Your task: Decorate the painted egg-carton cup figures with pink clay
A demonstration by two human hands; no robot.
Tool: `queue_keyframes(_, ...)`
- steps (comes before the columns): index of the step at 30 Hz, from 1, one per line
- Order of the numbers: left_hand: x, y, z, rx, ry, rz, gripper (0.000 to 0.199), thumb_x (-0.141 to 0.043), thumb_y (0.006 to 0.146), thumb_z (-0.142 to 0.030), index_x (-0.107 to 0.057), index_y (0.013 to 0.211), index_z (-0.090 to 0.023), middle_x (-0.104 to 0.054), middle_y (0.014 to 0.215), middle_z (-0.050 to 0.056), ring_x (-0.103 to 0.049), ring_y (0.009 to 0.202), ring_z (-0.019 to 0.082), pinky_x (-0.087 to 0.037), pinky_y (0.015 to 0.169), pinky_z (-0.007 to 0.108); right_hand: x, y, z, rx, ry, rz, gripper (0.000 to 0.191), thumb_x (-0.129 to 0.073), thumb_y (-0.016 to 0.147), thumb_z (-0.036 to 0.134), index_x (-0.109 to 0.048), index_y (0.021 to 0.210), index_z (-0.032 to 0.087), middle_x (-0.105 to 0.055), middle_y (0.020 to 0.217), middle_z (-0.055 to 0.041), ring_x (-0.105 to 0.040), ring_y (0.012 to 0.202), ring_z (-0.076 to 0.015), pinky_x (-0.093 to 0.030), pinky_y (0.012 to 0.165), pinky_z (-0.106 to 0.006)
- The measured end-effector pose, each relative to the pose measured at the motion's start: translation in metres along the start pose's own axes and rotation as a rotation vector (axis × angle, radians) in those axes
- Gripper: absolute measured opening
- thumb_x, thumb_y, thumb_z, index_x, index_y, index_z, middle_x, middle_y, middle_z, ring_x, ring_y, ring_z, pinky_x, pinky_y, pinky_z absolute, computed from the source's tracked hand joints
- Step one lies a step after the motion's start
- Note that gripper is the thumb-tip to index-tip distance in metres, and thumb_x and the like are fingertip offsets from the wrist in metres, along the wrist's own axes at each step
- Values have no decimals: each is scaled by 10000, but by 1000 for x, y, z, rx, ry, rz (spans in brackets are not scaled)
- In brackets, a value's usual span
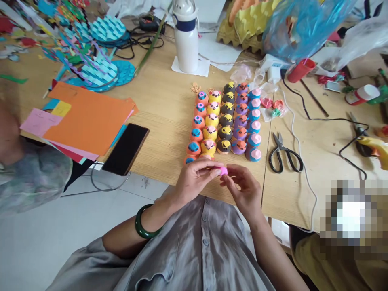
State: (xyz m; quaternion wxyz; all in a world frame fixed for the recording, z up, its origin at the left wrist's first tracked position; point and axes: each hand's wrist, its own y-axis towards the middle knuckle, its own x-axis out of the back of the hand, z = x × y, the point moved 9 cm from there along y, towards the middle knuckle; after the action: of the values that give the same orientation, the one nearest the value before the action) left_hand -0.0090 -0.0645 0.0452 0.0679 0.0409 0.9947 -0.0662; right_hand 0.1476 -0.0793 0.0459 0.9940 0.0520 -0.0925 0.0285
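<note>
A small lump of pink clay (223, 171) is pinched between my two hands at the table's front edge. My left hand (195, 180), below a dark green bangle (142, 221) on the wrist, holds its left side with thumb and fingertips. From the right, the fingertips of my right hand (244, 188) close on the same lump. Just beyond my hands stand several columns of small painted figures: orange (194, 148), yellow (210, 133), black (226, 120), purple (241, 121) and blue with pink tops (255, 127). My hands hide part of the nearest ones.
Black scissors (284, 153) lie right of the figures, beside a white cable (295, 133). A phone (126, 149) and coloured paper (87, 117) are on the left. Behind stands a white bottle (186, 40). People sit at both sides; a sleeve (33, 178) shows at left.
</note>
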Motion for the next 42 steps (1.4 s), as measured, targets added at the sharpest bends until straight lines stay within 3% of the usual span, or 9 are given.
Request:
queue_keyframes(3, -4, -2, 3, -15, 3, 7, 179, -761, 859, -324, -797, 978, -195, -758, 986, 62, -746, 906, 170, -636, 871, 293, 0, -5, 0, 51, 35, 25, 212, -733, 890, 264, -697, 1098, 243, -731, 994, -49, -757, 813, -171, -680, 727, -334)
queue_keyframes(8, -15, 0, 9, -56, -5, 104, 324, -748, 876, -350, -767, 1167, -208, -695, 1232, 103, -722, 968, 167, -641, 872, 288, 7, -3, -9, -46, 107, -24, 97, -708, 921, 253, -708, 1007, 208, -744, 827, -21, -737, 656, -139, -630, 614, -271)
queue_keyframes(13, -10, 2, 14, 13, 1, 39, 268, -764, 865, -333, -794, 1053, -145, -760, 959, 77, -739, 833, 141, -635, 808, 243, 5, -1, -13, -121, 235, -13, 162, -713, 921, 268, -686, 1070, 211, -736, 809, -4, -731, 658, -133, -629, 650, -278)
queue_keyframes(16, -7, 2, 10, 2, 16, 16, 243, -767, 861, -328, -799, 1006, -135, -771, 932, 75, -737, 779, 131, -634, 759, 227, 2, -2, -9, -53, 239, 8, 249, -736, 898, 231, -689, 1142, 243, -720, 965, -18, -743, 760, -137, -649, 710, -298)
queue_keyframes(22, -13, 2, 13, 6, -14, 69, 366, -785, 845, -335, -753, 1176, -183, -750, 1063, 74, -749, 916, 159, -652, 802, 241, 5, -1, -7, -40, 235, -45, 53, -717, 911, 193, -729, 958, 212, -716, 811, -2, -716, 629, -121, -608, 579, -258)
queue_keyframes(26, -10, 1, 13, -35, -17, 42, 262, -782, 847, -308, -783, 1054, -148, -742, 1047, 82, -766, 908, 176, -663, 828, 268, -1, 1, -8, -98, 313, 15, 208, -727, 905, 208, -701, 1108, 247, -738, 890, -1, -737, 689, -134, -650, 651, -295)
queue_keyframes(33, -12, 0, 13, 18, -35, 67, 303, -781, 850, -303, -773, 1094, -122, -784, 952, 60, -768, 806, 131, -656, 774, 213, 2, -3, -4, 12, 102, 26, 124, -705, 914, 167, -718, 1024, 223, -694, 887, -6, -730, 743, -123, -651, 689, -268)
queue_keyframes(39, -15, 0, 7, 36, -49, 76, 284, -742, 882, -328, -762, 1061, -108, -804, 911, 77, -766, 767, 141, -647, 697, 212, 1, -4, 5, 114, 0, 66, 328, -702, 906, 136, -659, 1204, 267, -700, 998, -23, -718, 829, -130, -661, 744, -282)
queue_keyframes(42, -13, 1, 8, 57, -18, 66, 270, -731, 888, -336, -769, 1030, -110, -794, 850, 64, -744, 710, 128, -639, 679, 220, 0, -4, 8, 158, -9, 99, 255, -670, 921, 108, -685, 1127, 257, -695, 997, -26, -711, 823, -129, -661, 725, -280)
